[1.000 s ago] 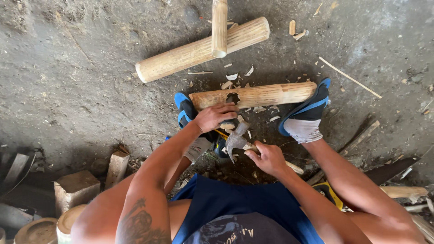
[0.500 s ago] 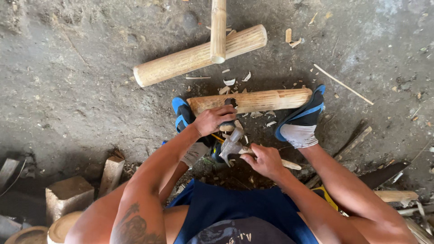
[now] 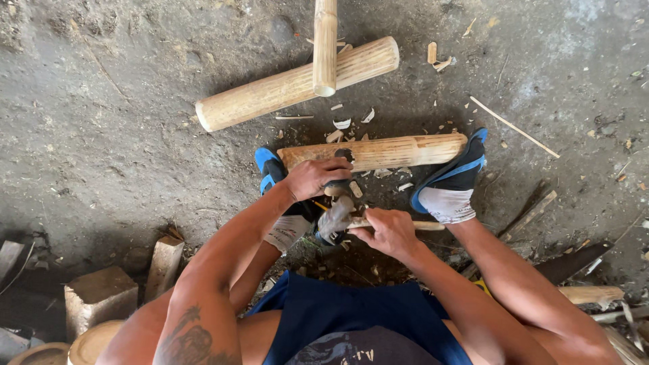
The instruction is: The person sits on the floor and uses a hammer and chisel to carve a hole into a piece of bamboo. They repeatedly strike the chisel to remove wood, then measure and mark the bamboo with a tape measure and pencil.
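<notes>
Hammer (image 3: 336,220) lowered; right hand (image 3: 389,232) grips handle, left hand (image 3: 316,177) closed on chisel (image 3: 336,190); log (image 3: 375,152) lies crosswise.

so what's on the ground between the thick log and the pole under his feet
In the head view, pale wood chips lie scattered on the dirt between the thick log and the pole.

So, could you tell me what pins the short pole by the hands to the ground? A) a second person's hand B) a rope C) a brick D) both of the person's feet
D: a blue shoe presses one end of the short pole, the other shoe the far end.
</notes>
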